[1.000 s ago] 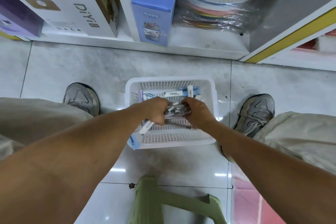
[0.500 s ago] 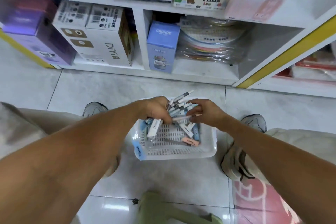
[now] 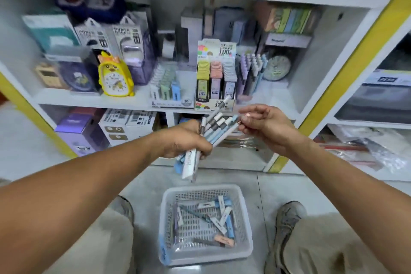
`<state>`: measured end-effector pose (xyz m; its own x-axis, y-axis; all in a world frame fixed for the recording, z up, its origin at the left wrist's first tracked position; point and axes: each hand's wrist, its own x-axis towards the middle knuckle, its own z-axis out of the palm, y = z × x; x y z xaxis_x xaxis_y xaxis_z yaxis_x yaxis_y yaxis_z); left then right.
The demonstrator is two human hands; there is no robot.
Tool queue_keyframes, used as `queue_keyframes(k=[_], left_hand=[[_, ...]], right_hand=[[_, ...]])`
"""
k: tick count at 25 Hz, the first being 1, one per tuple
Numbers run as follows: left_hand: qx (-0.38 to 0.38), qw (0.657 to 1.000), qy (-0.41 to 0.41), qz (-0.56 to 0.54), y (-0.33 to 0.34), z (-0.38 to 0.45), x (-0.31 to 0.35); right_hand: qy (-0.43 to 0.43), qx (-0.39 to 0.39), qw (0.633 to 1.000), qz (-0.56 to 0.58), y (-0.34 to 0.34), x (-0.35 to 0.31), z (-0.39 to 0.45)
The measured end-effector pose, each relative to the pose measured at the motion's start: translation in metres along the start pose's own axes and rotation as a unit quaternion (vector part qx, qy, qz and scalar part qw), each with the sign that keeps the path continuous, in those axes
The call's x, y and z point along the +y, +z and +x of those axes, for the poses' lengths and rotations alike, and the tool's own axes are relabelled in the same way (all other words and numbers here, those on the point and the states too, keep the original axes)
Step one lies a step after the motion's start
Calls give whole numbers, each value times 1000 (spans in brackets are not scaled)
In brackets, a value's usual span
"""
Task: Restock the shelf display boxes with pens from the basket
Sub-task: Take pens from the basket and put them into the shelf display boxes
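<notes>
My left hand [image 3: 184,139] grips a bundle of pens [image 3: 216,125], white, blue and grey, fanned up and to the right. My right hand [image 3: 264,124] pinches the top end of one pen in that bundle between thumb and fingers. Below, on the floor between my feet, the white perforated basket [image 3: 244,249] holds several loose pens [image 3: 222,220]. On the middle shelf stand display boxes: one with pastel pens [image 3: 165,87], one with coloured refill packs [image 3: 214,82], and one with upright purple and blue pens [image 3: 250,71].
A yellow chick-shaped alarm clock [image 3: 114,75] stands left of the display boxes, with power bank packs [image 3: 126,40] behind it. A round clock [image 3: 277,68] sits at the right. White and purple boxes [image 3: 124,122] fill the lower shelf. My shoes [image 3: 287,218] flank the basket.
Both hands rose out of the basket with the pen bundle. My view tilted up from the floor to the middle shelf. The right hand now pinches one pen's end.
</notes>
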<state>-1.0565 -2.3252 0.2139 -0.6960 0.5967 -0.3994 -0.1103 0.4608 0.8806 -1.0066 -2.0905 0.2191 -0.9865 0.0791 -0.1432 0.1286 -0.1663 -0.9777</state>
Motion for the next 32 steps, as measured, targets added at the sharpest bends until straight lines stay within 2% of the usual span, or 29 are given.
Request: queue_keyframes(k=[3,7,10,13,17,21,26,28,30,31,32], left_hand=[[38,997,20,-56,-14,-5,46],[134,984,8,-117,-26,1,94],[147,973,30,-173,-27,16,121],[153,966,51,-204,-18,30,132],[210,945,54,-245,-9,51,127],[228,936,50,-263,-13,60,126],[241,930,49,-272,-5,58,127],[242,929,47,-276,-2,57,130],[263,920,47,-287,-18,54,128],[264,916,50,-296,-18,54,129],[267,914,52,-301,-19,55,129]], right_hand=[[-120,100,986,-62,1,-59,6],[-266,202,911,-241,-20,-122,16],[-295,236,850,-367,-32,-135,25],[-309,209,780,-503,-33,-120,32],[-281,154,786,-528,-36,-99,46],[-275,131,773,-556,-37,-84,54],[-277,96,775,-560,-42,-85,56],[-272,94,773,-565,-44,-85,58],[-258,92,792,-545,-34,-84,71],[-250,101,791,-549,-34,-85,70],[-249,116,773,-572,-33,-87,70]])
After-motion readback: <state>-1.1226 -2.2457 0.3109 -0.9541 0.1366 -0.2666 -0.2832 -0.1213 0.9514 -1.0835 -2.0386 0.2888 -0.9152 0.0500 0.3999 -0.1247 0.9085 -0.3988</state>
